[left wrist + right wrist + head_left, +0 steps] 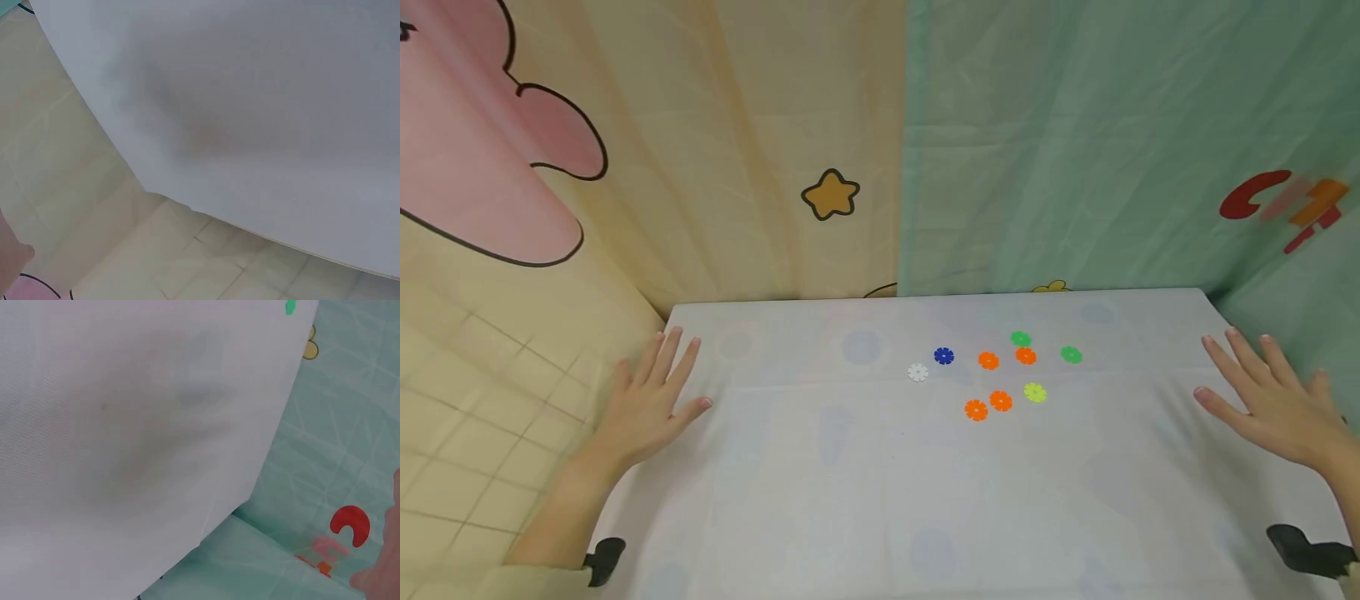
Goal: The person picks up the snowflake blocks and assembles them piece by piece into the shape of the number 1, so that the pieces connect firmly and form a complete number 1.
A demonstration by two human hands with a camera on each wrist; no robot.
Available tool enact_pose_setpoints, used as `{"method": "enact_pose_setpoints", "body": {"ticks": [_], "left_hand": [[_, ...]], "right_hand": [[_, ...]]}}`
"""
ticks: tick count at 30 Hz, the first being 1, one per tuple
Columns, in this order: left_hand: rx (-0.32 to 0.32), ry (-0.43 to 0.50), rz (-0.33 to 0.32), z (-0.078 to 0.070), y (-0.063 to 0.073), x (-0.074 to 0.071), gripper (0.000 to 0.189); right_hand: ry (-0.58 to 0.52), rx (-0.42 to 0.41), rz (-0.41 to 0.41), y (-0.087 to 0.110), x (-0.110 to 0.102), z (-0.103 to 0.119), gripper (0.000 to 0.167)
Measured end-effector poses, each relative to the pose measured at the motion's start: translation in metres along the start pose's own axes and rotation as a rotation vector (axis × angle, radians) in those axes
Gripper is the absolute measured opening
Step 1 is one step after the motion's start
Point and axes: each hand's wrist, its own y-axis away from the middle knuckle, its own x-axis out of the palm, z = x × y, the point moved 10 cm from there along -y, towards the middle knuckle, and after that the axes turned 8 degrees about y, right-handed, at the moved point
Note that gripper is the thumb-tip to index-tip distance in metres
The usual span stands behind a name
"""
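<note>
Several small notched plastic discs lie loose right of centre on the white table in the head view. Among them are a white disc [917,372], a blue disc [943,356], a yellow disc [1035,392], a green disc [1071,355] and an orange disc [976,410]; more orange ones and another green one lie close by. My left hand [651,408], fingers spread, hovers over the table's left edge, holding nothing. Over the right edge, my right hand [1273,400] is likewise spread with nothing in it, nearest to the green disc.
The white table [820,517] fills the lower middle. Behind it hangs a curtain [760,150], yellow on the left and green on the right, which also closes in both sides. Dark straps [604,560] sit around both wrists.
</note>
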Motion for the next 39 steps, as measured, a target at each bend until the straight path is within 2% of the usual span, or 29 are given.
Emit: {"method": "enact_pose_setpoints", "body": {"ticks": [4, 8, 11, 16, 20, 25, 27, 30, 34, 37, 39], "left_hand": [[0.009, 0.112, -0.066, -0.004, -0.007, -0.004, 0.081], [0.001, 0.343, -0.121, -0.009, -0.017, -0.002, 0.080], [-0.060, 0.520, -0.098, -0.013, -0.025, 0.006, 0.079], [-0.161, 0.741, -0.044, -0.026, -0.037, 0.022, 0.071], [-0.190, 0.811, -0.034, -0.038, -0.050, 0.036, 0.059], [-0.192, 0.902, -0.006, -0.062, -0.071, 0.063, 0.052], [-0.211, 0.926, 0.035, -0.073, -0.078, 0.077, 0.050], [-0.266, 0.941, 0.133, -0.090, -0.087, 0.101, 0.048], [-0.309, 0.971, 0.253, -0.112, -0.097, 0.128, 0.048], [-0.296, 0.992, 0.275, -0.125, -0.108, 0.138, 0.047], [-0.282, 0.993, 0.277, -0.131, -0.115, 0.142, 0.046]], "right_hand": [[-0.028, -0.004, -0.023, -0.001, 0.000, 0.004, 0.085], [-0.167, -0.058, -0.100, -0.006, -0.006, 0.012, 0.081], [-0.313, -0.110, -0.152, -0.010, -0.011, 0.019, 0.071], [-0.482, -0.107, -0.179, -0.020, -0.014, 0.029, 0.056], [-0.610, -0.089, -0.158, -0.027, -0.007, 0.038, 0.048], [-0.695, -0.025, -0.026, -0.039, 0.014, 0.052, 0.048], [-0.722, -0.017, 0.034, -0.045, 0.025, 0.060, 0.050], [-0.782, -0.013, 0.114, -0.053, 0.042, 0.075, 0.051], [-0.920, -0.023, 0.171, -0.063, 0.060, 0.092, 0.051], [-0.991, -0.015, 0.199, -0.068, 0.070, 0.102, 0.051], [-0.997, 0.001, 0.216, -0.071, 0.076, 0.106, 0.050]]}}
